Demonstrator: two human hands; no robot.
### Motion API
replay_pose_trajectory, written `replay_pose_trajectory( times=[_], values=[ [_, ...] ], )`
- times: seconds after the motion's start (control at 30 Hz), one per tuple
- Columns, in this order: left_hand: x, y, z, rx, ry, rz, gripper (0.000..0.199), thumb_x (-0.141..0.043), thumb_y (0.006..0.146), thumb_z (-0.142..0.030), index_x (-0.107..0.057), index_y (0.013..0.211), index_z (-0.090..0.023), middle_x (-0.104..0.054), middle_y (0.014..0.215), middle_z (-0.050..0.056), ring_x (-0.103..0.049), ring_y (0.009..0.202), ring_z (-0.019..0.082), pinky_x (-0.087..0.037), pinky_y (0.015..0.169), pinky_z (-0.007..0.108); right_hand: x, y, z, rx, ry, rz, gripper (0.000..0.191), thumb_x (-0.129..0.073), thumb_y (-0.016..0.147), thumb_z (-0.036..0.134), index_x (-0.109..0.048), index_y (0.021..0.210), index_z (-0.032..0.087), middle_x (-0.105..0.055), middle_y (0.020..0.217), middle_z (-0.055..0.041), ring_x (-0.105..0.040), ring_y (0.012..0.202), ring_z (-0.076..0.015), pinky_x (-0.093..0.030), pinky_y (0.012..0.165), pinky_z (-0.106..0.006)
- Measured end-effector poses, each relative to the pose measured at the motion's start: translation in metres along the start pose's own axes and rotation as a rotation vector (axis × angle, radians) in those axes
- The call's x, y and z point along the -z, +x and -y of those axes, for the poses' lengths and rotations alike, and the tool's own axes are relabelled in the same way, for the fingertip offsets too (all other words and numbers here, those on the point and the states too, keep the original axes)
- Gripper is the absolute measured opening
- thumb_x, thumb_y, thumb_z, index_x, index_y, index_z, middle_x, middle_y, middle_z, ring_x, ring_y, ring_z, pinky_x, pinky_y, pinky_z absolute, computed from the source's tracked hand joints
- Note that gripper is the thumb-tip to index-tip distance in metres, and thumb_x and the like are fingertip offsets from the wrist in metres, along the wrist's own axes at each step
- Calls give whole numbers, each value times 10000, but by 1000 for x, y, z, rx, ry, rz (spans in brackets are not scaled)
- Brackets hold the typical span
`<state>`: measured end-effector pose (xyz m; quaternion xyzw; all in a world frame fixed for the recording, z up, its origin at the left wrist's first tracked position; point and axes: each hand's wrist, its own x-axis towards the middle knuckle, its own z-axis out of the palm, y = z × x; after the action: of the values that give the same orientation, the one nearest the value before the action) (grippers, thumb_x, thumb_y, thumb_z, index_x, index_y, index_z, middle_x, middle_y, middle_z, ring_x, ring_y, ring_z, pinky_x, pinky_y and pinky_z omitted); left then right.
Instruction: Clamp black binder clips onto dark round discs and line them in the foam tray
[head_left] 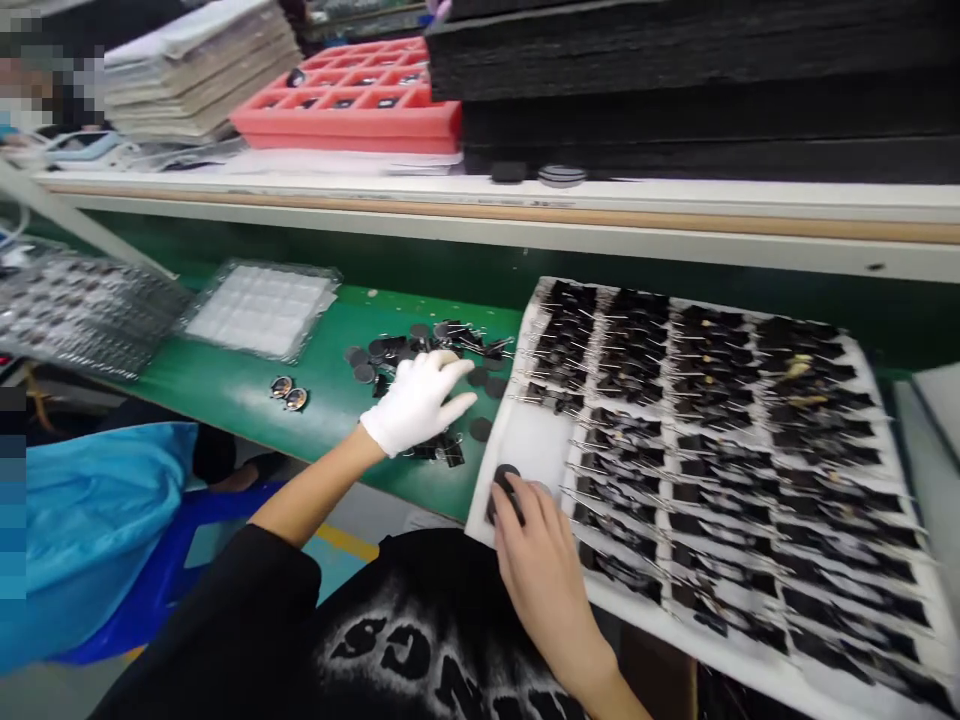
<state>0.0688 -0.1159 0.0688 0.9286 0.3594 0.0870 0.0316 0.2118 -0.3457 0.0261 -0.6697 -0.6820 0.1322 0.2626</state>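
Observation:
My left hand (pixel 420 400), in a white glove, hovers over or rests on a loose pile on the green bench, thumb and fingers apart. Around it lie black binder clips (pixel 454 450) and flat black discs (pixel 364 372). My bare right hand (pixel 544 570) has its fingers closed on a round black piece (pixel 508 478) at the near left corner of a white foam tray (pixel 529 445). How much of that piece is under the fingers is hidden. Rows of black binder clips (pixel 630 350) with wire handles fill most of the tray.
Two small round parts (pixel 289 392) and a clear plastic tray (pixel 259 308) lie left on the green bench (pixel 337 420). Stacked clear trays (pixel 82 310) stand further left. A shelf (pixel 480 215) above carries a red foam tray (pixel 345 125) and black foam sheets (pixel 675 90). Someone in blue sits at left.

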Motion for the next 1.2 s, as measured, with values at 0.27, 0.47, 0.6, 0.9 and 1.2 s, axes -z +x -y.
replay_pose_trajectory(
  times=[0.27, 0.47, 0.6, 0.9, 1.2],
  values=[
    [33, -125, 152, 939, 138, -92, 560, -601, 915, -542, -589, 1342, -180, -618, 1342, 205, -610, 1214, 393, -471, 990, 503, 1, -2, -19, 110, -143, 118, 321, -468, 1036, 176, -581, 1336, 181, -633, 1112, -150, -623, 960, -321, -536, 804, -486],
    [-3, -163, 172, 1188, 60, -156, 746, -696, 754, -723, -553, 1245, -180, -684, 1224, 164, -671, 1113, 385, -532, 921, 479, 9, 3, -14, 35, -28, 180, 230, -437, 1074, 282, -628, 1180, 211, -586, 1040, -102, -619, 823, -255, -523, 713, -425],
    [-33, -154, 168, 1022, 175, -235, 458, -640, 836, -558, -619, 1088, -175, -686, 1151, 174, -668, 1091, 381, -538, 904, 466, 9, 11, -8, -106, 270, 81, 203, -486, 1065, 315, -663, 1137, 245, -595, 1006, -79, -642, 849, -236, -553, 765, -408],
    [-51, -141, 145, 574, 12, -288, 507, -600, 904, -431, -599, 1321, -143, -609, 1295, 183, -648, 1173, 312, -531, 1005, 420, 2, 41, 1, -633, 1430, -149, 291, -858, 825, 422, -740, 1036, 260, -720, 998, -41, -690, 857, -171, -622, 827, -318],
    [-32, -121, 158, 332, -139, 0, 644, -596, 951, -397, -438, 1526, -153, -588, 1349, 169, -661, 1098, 262, -536, 1031, 420, -18, 51, 12, -608, 1597, -135, 314, -915, 758, 390, -768, 997, 250, -670, 969, -25, -634, 887, -158, -624, 801, -290]
  ],
)
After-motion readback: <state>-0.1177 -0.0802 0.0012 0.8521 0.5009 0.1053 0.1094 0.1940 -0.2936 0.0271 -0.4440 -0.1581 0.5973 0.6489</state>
